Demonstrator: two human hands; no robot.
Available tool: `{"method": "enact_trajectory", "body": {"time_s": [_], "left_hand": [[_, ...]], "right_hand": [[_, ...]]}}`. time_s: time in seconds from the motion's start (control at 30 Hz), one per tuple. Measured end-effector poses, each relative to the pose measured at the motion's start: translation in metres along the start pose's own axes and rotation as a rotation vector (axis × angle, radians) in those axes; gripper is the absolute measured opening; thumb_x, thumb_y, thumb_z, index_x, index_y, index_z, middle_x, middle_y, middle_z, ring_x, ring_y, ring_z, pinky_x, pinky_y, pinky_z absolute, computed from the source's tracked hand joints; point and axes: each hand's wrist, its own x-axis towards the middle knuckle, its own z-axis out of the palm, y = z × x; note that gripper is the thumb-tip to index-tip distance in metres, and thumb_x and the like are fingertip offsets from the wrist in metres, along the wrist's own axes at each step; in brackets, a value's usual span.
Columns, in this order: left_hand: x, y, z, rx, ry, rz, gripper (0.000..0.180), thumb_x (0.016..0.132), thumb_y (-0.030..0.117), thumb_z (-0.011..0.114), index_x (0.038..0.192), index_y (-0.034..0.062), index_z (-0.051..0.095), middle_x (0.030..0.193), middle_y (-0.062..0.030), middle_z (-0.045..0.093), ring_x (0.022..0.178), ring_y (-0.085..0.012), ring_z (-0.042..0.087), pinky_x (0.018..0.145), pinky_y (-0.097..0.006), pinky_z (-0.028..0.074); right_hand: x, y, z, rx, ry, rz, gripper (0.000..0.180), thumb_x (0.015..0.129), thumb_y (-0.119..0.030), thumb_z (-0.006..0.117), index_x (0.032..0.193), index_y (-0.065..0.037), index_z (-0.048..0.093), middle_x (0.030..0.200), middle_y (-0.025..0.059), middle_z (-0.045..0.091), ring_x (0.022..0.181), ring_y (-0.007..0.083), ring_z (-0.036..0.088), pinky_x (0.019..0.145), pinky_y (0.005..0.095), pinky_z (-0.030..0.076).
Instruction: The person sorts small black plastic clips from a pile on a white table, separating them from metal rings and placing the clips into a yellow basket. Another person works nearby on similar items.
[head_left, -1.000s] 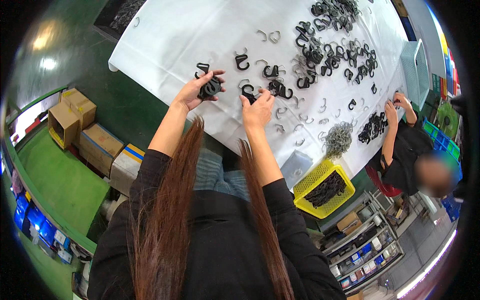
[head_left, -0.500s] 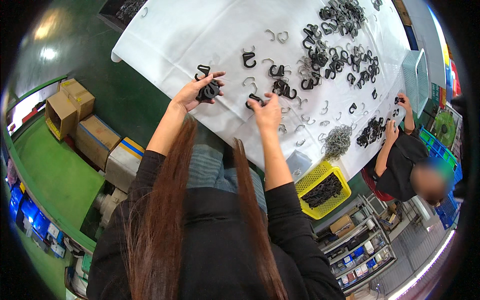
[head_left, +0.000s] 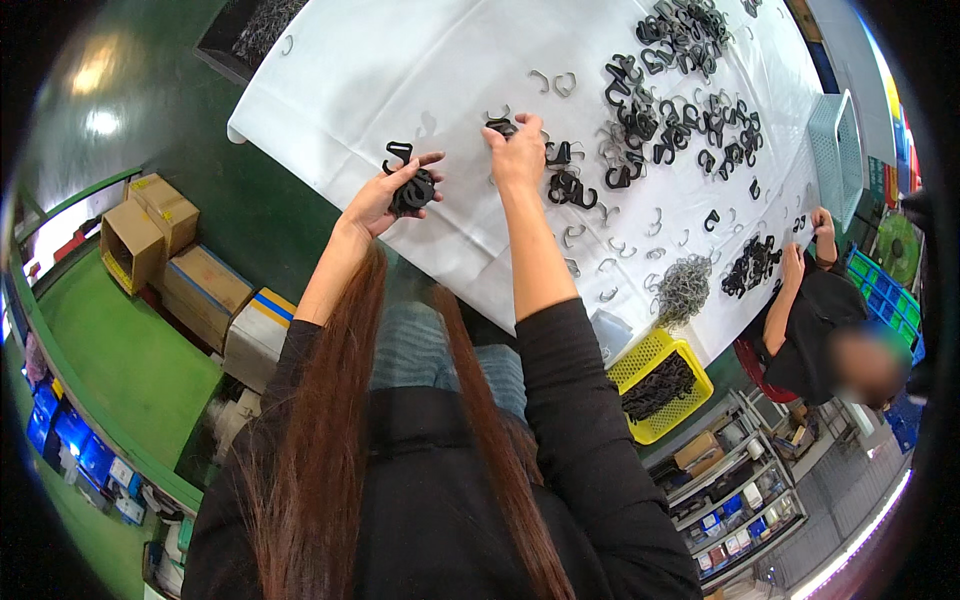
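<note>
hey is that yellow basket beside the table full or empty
Partly full. The yellow basket holds a heap of dark parts that covers its bottom and stays below the rim; what the parts are is too small to tell.

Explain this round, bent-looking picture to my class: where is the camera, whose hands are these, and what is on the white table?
The camera sits on a person's head and looks down through a fisheye lens, so straight edges curve. No machine is here; the two arms coming up from below are that person's own. The left hand holds a bunch of black hooks. The right hand reaches onto the white table and touches a black hook. More black hooks lie heaped farther off, with pale hook-shaped pieces scattered about. A yellow basket of dark parts stands beside the table. At the right, a second person works at the same table.
</note>
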Motion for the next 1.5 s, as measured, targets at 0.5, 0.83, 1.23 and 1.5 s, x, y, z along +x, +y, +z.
{"method": "enact_trajectory", "body": {"time_s": [0.5, 0.83, 1.23, 1.5], "left_hand": [[0.016, 0.017, 0.013, 0.081, 0.000, -0.044, 0.042, 0.092, 0.037, 0.049, 0.126, 0.0120, 0.050, 0.101, -0.0043, 0.059, 0.085, -0.0145, 0.061, 0.057, -0.025, 0.050], [0.020, 0.012, 0.019, 0.138, 0.087, -0.043, 0.041, 0.093, 0.036, 0.048, 0.126, 0.0130, 0.050, 0.101, -0.0035, 0.059, 0.085, -0.0137, 0.061, 0.058, -0.026, 0.050], [0.059, -0.098, 0.182, 0.740, -0.324, -0.316, 0.039, 0.093, 0.040, 0.046, 0.119, 0.0125, 0.056, 0.100, -0.0036, 0.057, 0.079, -0.0115, 0.058, 0.057, -0.027, 0.050], [0.023, -0.299, 0.417, 1.017, -0.715, -0.357, 0.084, 0.077, 0.041, 0.064, 0.138, -0.0016, 0.026, 0.126, -0.0246, 0.047, 0.110, -0.0306, 0.053, 0.079, -0.040, 0.052]], "right_hand": [[-0.018, 0.006, 0.012, -0.024, 0.046, -0.008, 0.028, 0.069, -0.012, 0.074, 0.087, -0.006, 0.053, 0.104, 0.0121, 0.046, 0.089, 0.0302, 0.056, 0.070, 0.0410, 0.049], [-0.015, 0.017, 0.007, -0.007, 0.120, -0.122, 0.021, 0.066, -0.009, 0.073, 0.079, -0.008, 0.057, 0.092, 0.0110, 0.051, 0.082, 0.0301, 0.056, 0.067, 0.0408, 0.047], [-0.113, 0.170, -0.163, 0.329, 0.553, 0.050, 0.017, 0.065, 0.001, 0.072, 0.076, -0.001, 0.058, 0.074, 0.0078, 0.053, 0.069, 0.0194, 0.054, 0.063, 0.0312, 0.045], [-0.258, 0.332, -0.346, -0.177, 0.826, 0.394, 0.024, 0.063, -0.004, 0.075, 0.084, -0.004, 0.063, 0.081, 0.0100, 0.061, 0.072, 0.0226, 0.058, 0.066, 0.0334, 0.047]]}}
